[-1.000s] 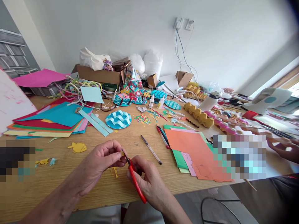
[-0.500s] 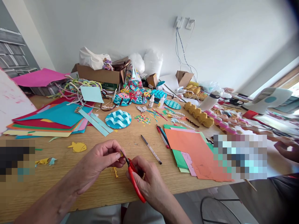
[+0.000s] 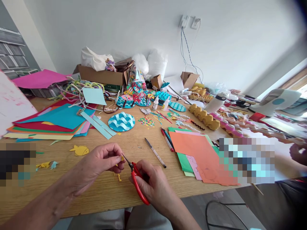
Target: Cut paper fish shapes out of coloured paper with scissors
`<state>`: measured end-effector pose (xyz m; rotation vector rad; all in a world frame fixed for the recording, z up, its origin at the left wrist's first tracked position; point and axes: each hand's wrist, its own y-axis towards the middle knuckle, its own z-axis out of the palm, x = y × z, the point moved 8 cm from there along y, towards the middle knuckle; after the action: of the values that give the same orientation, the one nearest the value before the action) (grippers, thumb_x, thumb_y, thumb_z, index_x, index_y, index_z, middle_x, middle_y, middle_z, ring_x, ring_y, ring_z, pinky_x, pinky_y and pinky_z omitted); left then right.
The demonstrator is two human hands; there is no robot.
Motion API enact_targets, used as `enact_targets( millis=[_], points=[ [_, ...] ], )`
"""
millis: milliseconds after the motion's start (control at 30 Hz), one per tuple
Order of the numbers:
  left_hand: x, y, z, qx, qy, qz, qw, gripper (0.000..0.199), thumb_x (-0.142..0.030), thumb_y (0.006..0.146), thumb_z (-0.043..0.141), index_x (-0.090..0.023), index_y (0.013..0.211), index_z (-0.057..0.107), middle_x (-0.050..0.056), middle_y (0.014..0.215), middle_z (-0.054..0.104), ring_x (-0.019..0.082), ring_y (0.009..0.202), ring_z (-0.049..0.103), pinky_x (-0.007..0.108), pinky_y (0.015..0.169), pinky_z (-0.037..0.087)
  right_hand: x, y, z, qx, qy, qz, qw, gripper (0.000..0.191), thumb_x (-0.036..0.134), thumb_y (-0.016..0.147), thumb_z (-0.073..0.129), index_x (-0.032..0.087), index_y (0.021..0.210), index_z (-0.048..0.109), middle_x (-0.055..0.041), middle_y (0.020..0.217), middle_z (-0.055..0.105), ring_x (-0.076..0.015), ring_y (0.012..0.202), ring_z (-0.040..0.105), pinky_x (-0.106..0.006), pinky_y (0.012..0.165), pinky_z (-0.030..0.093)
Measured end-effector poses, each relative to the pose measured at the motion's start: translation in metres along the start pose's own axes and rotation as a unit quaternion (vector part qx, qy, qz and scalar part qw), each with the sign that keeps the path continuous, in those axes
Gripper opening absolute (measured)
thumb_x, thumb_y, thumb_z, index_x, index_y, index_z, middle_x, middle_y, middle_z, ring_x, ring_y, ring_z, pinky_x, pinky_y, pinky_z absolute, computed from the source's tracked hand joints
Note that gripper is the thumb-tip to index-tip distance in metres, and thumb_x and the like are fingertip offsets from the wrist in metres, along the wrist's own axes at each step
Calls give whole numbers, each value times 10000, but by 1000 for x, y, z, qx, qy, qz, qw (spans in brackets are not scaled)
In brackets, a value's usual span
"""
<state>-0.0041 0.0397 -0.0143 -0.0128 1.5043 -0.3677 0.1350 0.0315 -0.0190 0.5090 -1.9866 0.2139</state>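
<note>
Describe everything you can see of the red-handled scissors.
The red-handled scissors have slim, dark, metal-looking blades and smooth handles that look plastic. The right hand grips them above the wooden table, blades pointing forward and left, tips by a yellow paper scrap in the left hand; neither contact nor blade opening is clear.

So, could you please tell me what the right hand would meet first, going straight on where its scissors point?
Probably the left hand, which pinches a yellow scrap near the red scissors; depth is unclear.
</note>
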Motion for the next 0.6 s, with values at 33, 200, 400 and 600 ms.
enact_targets(
  millis=[33,200,400,600],
  points=[
    [1,-1,-1,-10,-1,1,1000,78,-237,766,626,-191,707,603,-28,660,642,125,666,582,245,638,469,-2,1,-1,-5,33,9,999,170,240,790,528,192,652,442,53,567,390,-100,532,325,-227,495,240],
    [4,-1,-1,-49,-8,17,999,100,-252,761,619,-191,683,601,-40,621,601,112,628,538,227,603,454,-7,9,2,-12,286,72,956,217,320,713,645,189,765,479,58,615,451,-90,533,373,-215,509,290],
    [-9,-1,0,-74,125,128,981,131,-230,808,556,-200,686,594,-49,593,558,108,585,527,212,560,443,-4,20,14,-25,454,97,885,320,279,617,755,176,793,509,35,671,569,-75,513,430,-202,499,311],
    [-38,-34,18,-105,412,430,797,195,-59,848,508,-219,881,614,-10,845,612,101,774,615,170,701,470,-1,26,29,6,522,91,848,220,291,672,706,154,725,543,12,615,586,-75,463,444,-210,473,291]
  ],
)
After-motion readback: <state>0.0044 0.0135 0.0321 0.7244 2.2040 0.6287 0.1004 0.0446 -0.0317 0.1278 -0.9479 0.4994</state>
